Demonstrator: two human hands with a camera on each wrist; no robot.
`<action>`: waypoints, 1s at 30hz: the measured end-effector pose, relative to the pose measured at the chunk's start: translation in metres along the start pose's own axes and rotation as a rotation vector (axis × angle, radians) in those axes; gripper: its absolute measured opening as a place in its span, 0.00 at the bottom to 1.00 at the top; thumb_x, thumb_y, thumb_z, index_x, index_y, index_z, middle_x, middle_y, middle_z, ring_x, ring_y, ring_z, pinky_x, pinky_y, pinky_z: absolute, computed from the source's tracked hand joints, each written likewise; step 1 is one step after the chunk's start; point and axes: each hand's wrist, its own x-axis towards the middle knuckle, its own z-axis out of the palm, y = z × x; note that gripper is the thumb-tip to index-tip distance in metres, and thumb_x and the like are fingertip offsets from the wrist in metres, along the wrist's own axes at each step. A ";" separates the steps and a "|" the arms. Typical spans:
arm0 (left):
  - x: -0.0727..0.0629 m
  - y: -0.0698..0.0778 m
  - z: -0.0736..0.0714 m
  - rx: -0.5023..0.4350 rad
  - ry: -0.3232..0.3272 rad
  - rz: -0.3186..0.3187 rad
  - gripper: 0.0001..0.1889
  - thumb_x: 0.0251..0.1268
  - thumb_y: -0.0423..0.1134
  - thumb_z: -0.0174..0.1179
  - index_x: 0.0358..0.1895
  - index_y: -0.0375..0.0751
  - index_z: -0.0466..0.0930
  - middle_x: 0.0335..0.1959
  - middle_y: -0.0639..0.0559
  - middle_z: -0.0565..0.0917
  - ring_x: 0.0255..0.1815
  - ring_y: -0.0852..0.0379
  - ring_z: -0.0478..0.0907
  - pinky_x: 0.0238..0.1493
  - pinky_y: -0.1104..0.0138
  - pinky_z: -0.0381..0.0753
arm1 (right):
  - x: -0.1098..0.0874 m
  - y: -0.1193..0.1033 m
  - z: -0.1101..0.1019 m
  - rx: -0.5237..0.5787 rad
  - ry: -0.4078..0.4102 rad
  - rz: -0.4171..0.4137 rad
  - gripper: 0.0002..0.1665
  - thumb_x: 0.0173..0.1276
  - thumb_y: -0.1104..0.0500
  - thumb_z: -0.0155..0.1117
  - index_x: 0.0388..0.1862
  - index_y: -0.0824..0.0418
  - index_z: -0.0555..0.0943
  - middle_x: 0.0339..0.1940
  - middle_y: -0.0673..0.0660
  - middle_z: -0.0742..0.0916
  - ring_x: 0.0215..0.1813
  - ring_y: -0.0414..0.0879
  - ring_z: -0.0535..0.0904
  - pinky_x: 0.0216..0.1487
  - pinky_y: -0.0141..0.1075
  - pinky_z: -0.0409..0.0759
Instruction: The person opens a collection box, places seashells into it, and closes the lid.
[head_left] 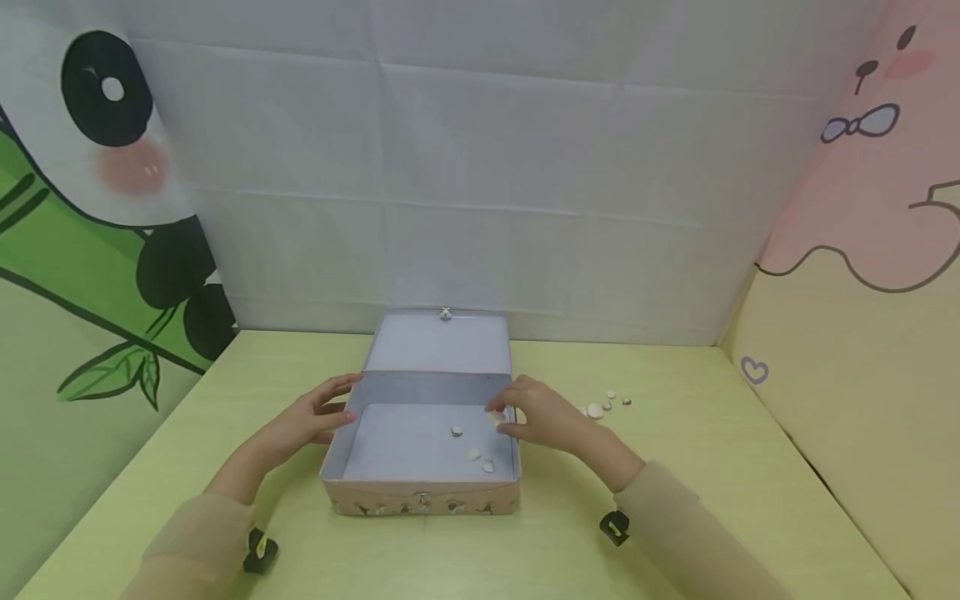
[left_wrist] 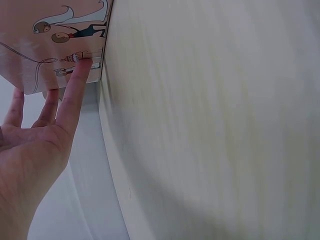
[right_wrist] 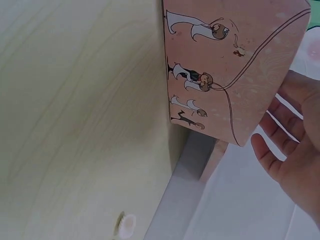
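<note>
A pink case (head_left: 397, 498) with printed figures stands on the table, its lid (head_left: 442, 343) swung back behind it. My left hand (head_left: 309, 418) rests against its left side, fingers spread; in the left wrist view, straight fingertips touch the printed wall. Over the right wall reaches my right hand (head_left: 543, 415), pinching a small whitish shell (head_left: 496, 417) between thumb and fingers just inside. On the case floor lie a small grey shell (head_left: 457, 432) and two pale ones, including a pale shell (head_left: 487, 466) near the front right. The right wrist view hides the pinched piece.
Several small shells (head_left: 595, 411) lie on the table to the right of the case, behind my right forearm. A metal clasp (head_left: 422, 500) sits on the case front. White cloth (head_left: 480, 167) hangs behind the table (head_left: 675, 533), with printed panels at both sides.
</note>
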 end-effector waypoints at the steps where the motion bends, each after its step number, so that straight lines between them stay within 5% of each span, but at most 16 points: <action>1: 0.000 0.000 0.000 0.001 0.000 0.001 0.35 0.68 0.46 0.56 0.74 0.57 0.49 0.75 0.42 0.47 0.73 0.32 0.49 0.56 0.44 0.73 | 0.000 -0.001 0.001 0.004 0.003 0.006 0.14 0.59 0.58 0.70 0.45 0.58 0.83 0.42 0.49 0.86 0.46 0.43 0.76 0.48 0.35 0.76; 19: -0.002 0.004 0.002 0.000 0.002 -0.005 0.35 0.68 0.46 0.56 0.74 0.57 0.49 0.75 0.41 0.47 0.72 0.32 0.49 0.55 0.45 0.74 | -0.012 -0.004 -0.021 0.055 0.076 0.014 0.15 0.59 0.58 0.70 0.46 0.59 0.83 0.44 0.51 0.86 0.49 0.47 0.77 0.51 0.39 0.77; 30: -0.001 0.001 0.001 0.006 0.004 0.004 0.35 0.67 0.46 0.56 0.74 0.58 0.49 0.75 0.41 0.47 0.73 0.32 0.48 0.55 0.44 0.73 | -0.028 0.012 -0.036 0.037 0.138 0.030 0.18 0.58 0.60 0.70 0.48 0.60 0.82 0.44 0.50 0.86 0.48 0.45 0.77 0.50 0.39 0.77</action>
